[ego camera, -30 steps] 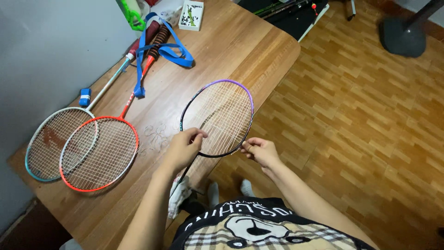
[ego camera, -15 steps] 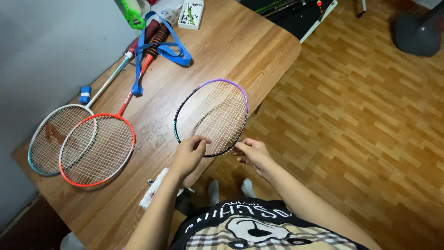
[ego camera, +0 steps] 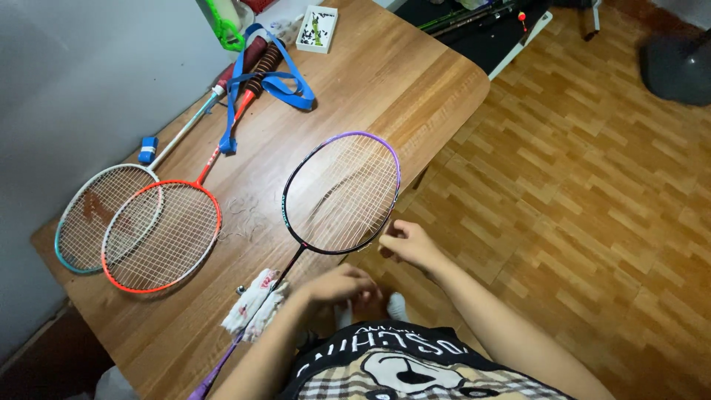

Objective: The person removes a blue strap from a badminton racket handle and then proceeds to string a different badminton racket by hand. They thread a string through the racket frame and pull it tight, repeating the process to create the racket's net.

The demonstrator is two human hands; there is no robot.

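Observation:
A badminton racket with a black and purple frame lies on the wooden table, head away from me, its shaft running toward the lower left. My right hand pinches at the lower right rim of the head, by the table edge. My left hand hovers with curled fingers just below the head, to the right of the shaft; whether it holds anything is hidden. A crumpled white wrap lies across the shaft near the purple handle.
An orange racket and a white and teal racket overlap on the left by the grey wall. A blue strap, a small blue roll and a small box lie farther back. Parquet floor spreads to the right.
My left hand has drawn back off the strings toward me, to below the racket head. My right hand has stayed at the rim.

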